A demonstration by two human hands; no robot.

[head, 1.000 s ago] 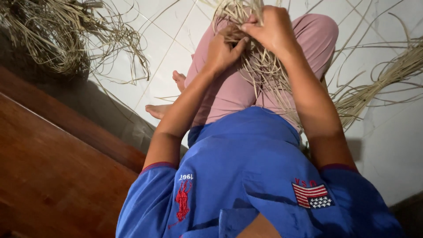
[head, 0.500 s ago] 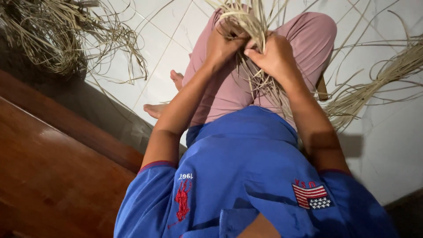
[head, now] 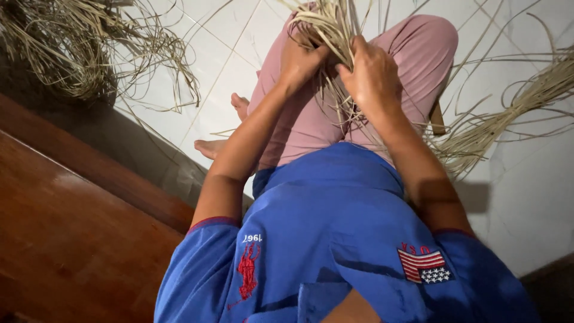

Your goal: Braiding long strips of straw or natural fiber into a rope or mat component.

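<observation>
The person sits on the white tiled floor (head: 526, 197), both hands working a bundle of pale dried straw strips (head: 332, 30) over the knees in pink trousers (head: 311, 119). The left hand (head: 299, 60) has its fingers curled tight round the strands; the right hand (head: 373, 75) pinches strands beside it, fingers closed. A good grip likely means keeping the strands taut and even. A loose heap of straw (head: 78, 48) lies by the brown wooden step (head: 66, 227); another sheaf (head: 508, 113) trails rightward.
</observation>
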